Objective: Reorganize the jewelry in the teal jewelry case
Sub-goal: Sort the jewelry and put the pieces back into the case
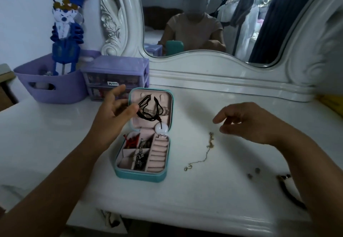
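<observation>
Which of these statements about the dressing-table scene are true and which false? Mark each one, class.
1. The teal case is open. True.
2. The left hand holds a black cord. True.
3. The right hand grips the gold chain. False: the chain lies on the table, and the hand holds nothing.
4. The white bead lies beside the chain. False: it hangs from the cord over the case.

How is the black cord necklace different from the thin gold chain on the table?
The black cord necklace hangs bunched from the left hand, carrying a white round pendant over the teal case; the gold chain lies stretched on the table, untouched. The cord is thick and dark, the chain thin.
</observation>
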